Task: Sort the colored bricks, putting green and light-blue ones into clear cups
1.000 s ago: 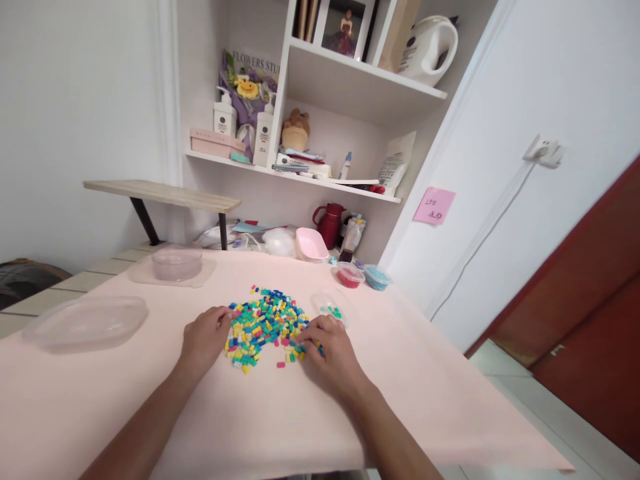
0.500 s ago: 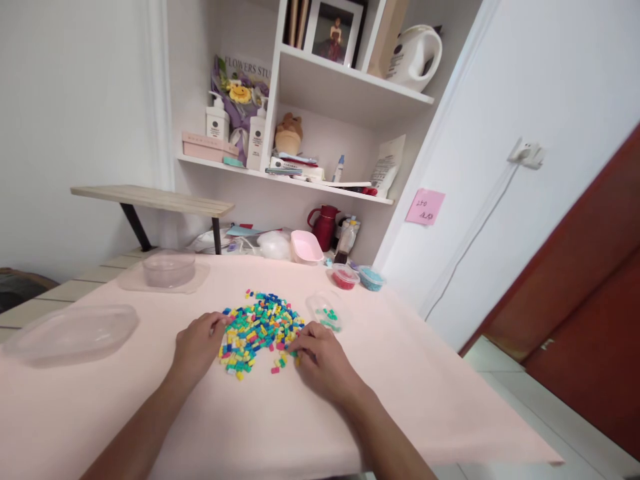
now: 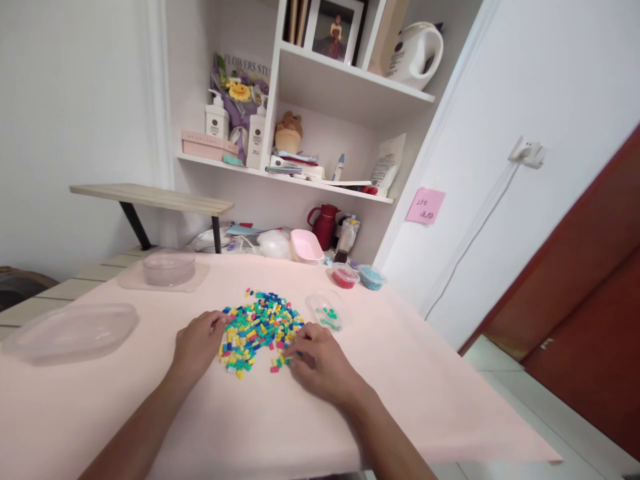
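While we are working at one bench, we are viewing its contents in descending size. One transparent oval tray is lying at far left; beyond it, one flat lid is carrying one round container. One multicoloured brick pile is lying between our two hands, spreading away from us.

We are resting the left hand at the pile's left edge, fingers bent; we cannot tell whether its grip is holding a brick. We are curling the right hand at the right edge, fingertips down among bricks; whether that grip is grasping one, we cannot tell.

One clear dish is sitting beyond the right hand, the nearer of the two, and is holding several green bricks. One pink tray, one red tub and one blue tub are standing farther back.

One pink brick is lying left of the right fingertips, its long axis running roughly crosswise. The pile's bricks are pointing variously, too small and crowded for counting.
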`<state>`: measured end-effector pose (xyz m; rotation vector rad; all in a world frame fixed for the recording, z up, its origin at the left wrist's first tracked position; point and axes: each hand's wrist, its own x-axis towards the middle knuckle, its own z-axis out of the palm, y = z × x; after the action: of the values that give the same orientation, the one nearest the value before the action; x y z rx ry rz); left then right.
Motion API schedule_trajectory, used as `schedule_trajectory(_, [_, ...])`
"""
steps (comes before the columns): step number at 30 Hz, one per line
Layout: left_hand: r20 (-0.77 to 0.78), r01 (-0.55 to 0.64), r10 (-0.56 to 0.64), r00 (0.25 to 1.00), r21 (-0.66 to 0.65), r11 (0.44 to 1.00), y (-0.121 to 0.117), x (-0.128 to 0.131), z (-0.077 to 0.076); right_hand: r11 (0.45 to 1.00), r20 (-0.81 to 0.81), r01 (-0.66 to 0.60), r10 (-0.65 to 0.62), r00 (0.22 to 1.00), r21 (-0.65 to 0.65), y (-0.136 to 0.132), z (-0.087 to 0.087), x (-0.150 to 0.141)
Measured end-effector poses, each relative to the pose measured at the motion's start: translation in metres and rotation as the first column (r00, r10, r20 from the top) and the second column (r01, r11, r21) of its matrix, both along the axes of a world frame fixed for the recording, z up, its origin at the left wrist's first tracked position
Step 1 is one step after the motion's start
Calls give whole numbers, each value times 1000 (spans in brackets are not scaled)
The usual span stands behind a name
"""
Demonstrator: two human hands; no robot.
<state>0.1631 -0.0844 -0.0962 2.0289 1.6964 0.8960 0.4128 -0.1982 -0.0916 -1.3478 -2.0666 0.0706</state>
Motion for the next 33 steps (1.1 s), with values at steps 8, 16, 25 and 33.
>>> schedule_trajectory(8, [31, -2, 1, 1000, 5, 1000, 0, 0, -1, 998, 50, 62, -61, 997, -8, 3, -4, 1])
schedule_trajectory(16, [117, -7, -6, 993, 116, 993, 4, -4, -7, 999, 38, 32, -32, 999, 9, 4, -3, 0])
schedule_trajectory(25, [116, -104, 72, 991, 299, 949, -19, -23, 32, 999, 69, 25, -28, 997, 46, 5, -3, 0])
schedule_trajectory(33, [-479, -119, 151, 865, 98, 988, -68, -31, 3, 998, 66, 23, -26, 997, 52, 6, -2, 1])
